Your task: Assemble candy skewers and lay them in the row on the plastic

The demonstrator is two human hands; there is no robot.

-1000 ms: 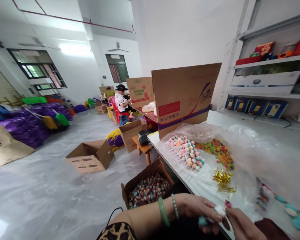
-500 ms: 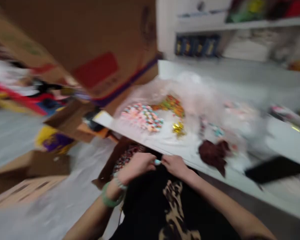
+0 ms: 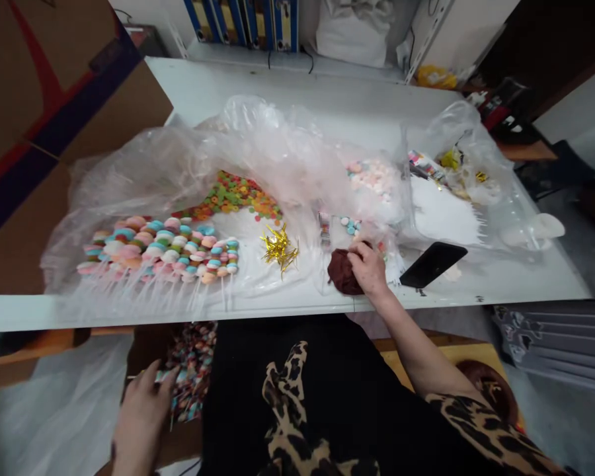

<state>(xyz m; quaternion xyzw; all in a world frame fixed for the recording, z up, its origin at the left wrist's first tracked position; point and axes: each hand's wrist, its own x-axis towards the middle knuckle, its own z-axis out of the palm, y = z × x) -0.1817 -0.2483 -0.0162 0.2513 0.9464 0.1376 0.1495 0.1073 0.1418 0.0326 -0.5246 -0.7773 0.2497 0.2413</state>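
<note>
My left hand (image 3: 141, 410) is low at the left, over an open box of wrapped candy skewers (image 3: 191, 377) below the table edge. Between its fingers lies a candy skewer (image 3: 158, 375), partly hidden, with a pale stick end poking out leftward. My right hand (image 3: 369, 268) is on the table with its fingers closed on a crumpled dark brown cloth (image 3: 343, 272). Left of the cloth is a bunch of gold twist ties (image 3: 279, 248). Farther left, marshmallow skewers (image 3: 163, 248) lie in rows, sticks toward me, in front of colourful gummy rings (image 3: 238, 195).
Clear plastic bags (image 3: 258, 142) spread across the white table (image 3: 357, 92). A black phone (image 3: 434, 263) leans near the right hand, before white sticks or bags (image 3: 443, 215). A large cardboard box (image 3: 104, 125) stands at the left; blue binders (image 3: 248, 23) fill a back shelf.
My hands were together at the table edge and have separated. The left moved down over the box with the skewer; the right moved onto the brown cloth. The view has turned right.
</note>
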